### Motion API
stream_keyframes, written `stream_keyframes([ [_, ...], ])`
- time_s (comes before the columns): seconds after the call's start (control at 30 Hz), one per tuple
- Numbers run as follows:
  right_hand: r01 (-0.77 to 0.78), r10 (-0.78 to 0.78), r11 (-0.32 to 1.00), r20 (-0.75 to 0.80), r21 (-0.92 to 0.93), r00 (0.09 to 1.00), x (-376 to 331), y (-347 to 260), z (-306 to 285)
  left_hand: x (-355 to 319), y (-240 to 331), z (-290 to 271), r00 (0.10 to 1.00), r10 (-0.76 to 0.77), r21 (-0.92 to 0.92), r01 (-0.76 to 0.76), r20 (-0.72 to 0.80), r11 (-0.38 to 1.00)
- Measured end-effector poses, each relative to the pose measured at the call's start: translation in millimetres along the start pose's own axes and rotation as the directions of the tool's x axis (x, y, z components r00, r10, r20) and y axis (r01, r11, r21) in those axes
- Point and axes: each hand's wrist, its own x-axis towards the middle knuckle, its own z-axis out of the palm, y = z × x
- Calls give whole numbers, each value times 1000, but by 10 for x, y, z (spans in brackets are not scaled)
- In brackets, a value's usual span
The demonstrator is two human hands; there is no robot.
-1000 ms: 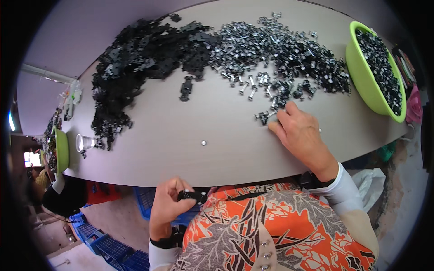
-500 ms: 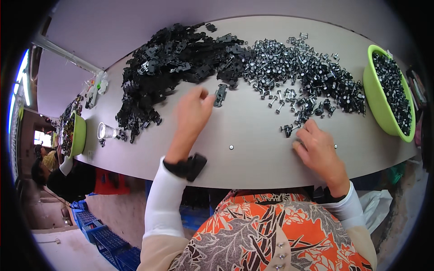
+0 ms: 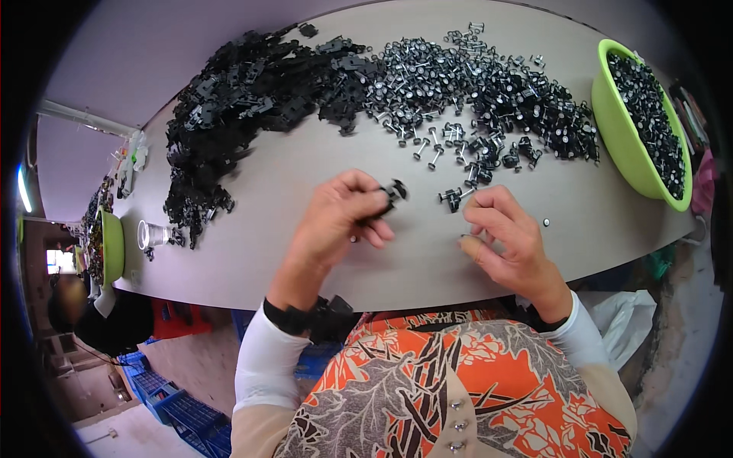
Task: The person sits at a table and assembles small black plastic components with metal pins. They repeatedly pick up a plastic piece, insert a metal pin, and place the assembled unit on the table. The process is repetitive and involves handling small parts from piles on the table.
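My left hand [image 3: 336, 217] pinches a small black plastic chassis-like part [image 3: 393, 195] between thumb and fingers, over the middle of the table. My right hand [image 3: 510, 244] is curled, thumb toward the fingertips; whatever it may hold is too small to make out. Just beyond its fingers lie a few wheel axles [image 3: 452, 200], short metal pins with black wheels at their ends. Farther back spreads a heap of wheel axles [image 3: 489, 99]. To its left is a big pile of black plastic parts [image 3: 252, 91].
A green basin [image 3: 611, 114] full of small black pieces stands at the right. At the left are a clear plastic cup [image 3: 153, 233] and another green basin [image 3: 114, 244], near a co-worker's sleeve [image 3: 107, 301]. A small round piece [image 3: 546, 222] lies right of my right hand.
My left hand has picked up the single black part from the table and brought it nearer and to the right. My right hand has moved slightly left. The whole view has shifted.
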Motion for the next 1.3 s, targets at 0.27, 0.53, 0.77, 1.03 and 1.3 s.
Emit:
stream_keyframes([
  [0.27,164,-166,986,-44,-43,985,31,1,87,-36,-251,452,972,-91,-107,116,215,987],
  [0.53,175,-176,983,-22,-54,984,-30,-44,63,-3,-350,452,958,-162,-93,188,236,978],
  [0.77,149,-150,988,-33,-28,988,-163,12,103,-89,-390,519,962,-161,-85,184,221,979],
  [1.03,122,-122,992,-22,12,992,-211,-29,128,-70,-458,507,952,-189,2,194,240,981],
  [1.3,59,10,914,167,-402,986,-126,228,-549,-21,-474,524,969,-169,-1,172,180,985],
])
